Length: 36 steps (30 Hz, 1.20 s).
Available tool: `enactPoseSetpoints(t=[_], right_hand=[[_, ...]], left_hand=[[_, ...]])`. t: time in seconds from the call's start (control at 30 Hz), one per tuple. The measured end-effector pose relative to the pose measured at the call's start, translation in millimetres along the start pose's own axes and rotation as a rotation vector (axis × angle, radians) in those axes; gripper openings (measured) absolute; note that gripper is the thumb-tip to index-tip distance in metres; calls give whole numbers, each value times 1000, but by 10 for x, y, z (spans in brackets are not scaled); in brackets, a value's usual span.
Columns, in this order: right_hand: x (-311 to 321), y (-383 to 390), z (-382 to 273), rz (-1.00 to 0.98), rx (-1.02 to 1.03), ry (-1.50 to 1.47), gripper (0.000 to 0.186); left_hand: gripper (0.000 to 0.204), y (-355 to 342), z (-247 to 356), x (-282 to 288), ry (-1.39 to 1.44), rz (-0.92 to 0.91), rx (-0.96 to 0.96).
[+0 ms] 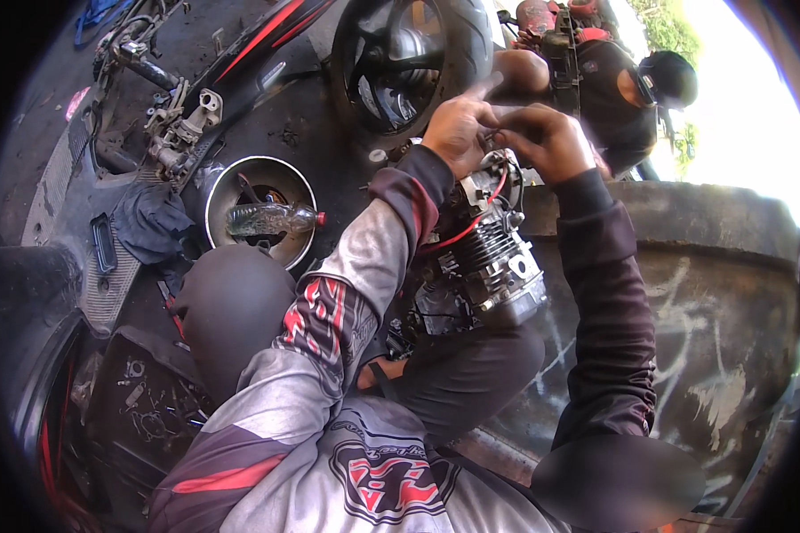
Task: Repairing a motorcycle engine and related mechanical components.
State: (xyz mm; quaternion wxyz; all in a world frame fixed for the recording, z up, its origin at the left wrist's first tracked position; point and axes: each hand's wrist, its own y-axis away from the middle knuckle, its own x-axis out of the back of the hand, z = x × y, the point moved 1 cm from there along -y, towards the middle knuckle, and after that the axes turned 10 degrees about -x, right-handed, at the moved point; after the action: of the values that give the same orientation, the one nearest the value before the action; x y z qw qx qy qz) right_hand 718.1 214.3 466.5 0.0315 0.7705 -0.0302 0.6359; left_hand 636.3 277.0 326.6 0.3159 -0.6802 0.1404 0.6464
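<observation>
My left hand (458,133) and my right hand (547,138) are close together above the top end of a small engine (489,262) with cooling fins and a red wire (469,226). The fingers of both hands are bent and pinched over a small part there; what they hold is hidden or too small to make out. The engine sits between my bent legs, partly behind my left sleeve.
A metal bowl (213,200) holds a plastic bottle (271,219). A wheel (360,98), a dark cloth (151,222), motorbike parts (187,129) and a parts tray (120,386) lie around. Another person (618,98) is beyond my hands. A dark low wall (702,302) stands right.
</observation>
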Motion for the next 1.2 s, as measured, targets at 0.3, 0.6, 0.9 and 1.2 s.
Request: enactPoseSetpoints(t=[0.3,0.6,0.9,1.2], right_hand=[[-664,-588,655,-190,-220,556,29],[-997,-764,705,-227,-413,708,27],[-994,-918,895,-260,-405,670,29],[-797,-1042,1075,-587,-396,541,36]], left_hand=[[26,-130,-72,668,-655,546,-33],[58,-263,-229,729,-1008,273,132],[50,-349,-222,733,-498,241,252],[47,-310,-143,739,-358,264,334]])
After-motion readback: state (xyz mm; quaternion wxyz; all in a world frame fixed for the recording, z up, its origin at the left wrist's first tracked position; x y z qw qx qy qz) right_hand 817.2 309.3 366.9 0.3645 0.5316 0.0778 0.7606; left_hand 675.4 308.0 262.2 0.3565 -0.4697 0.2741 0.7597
